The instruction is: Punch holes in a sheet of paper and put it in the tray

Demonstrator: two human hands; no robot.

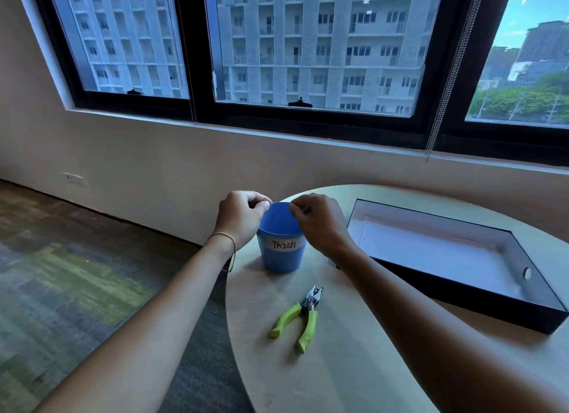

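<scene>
My left hand (243,217) and my right hand (320,223) hover at the rim of a blue cup labelled "Trash" (281,255), one on each side. On both hands the fingers are curled with the fingertips pinched together over the cup's mouth, and nothing shows between them. A hole punch with green handles (300,317) lies on the round table (338,366) in front of the cup, untouched. To the right stands a black tray (480,305) with a white sheet of paper (431,252) lying flat inside it; small holes show along the sheet's left edge.
The table's left edge drops off to a carpeted floor (77,274). A wall with a wide window (308,58) lies behind the table. A bead chain (443,98) hangs down at the right of the window.
</scene>
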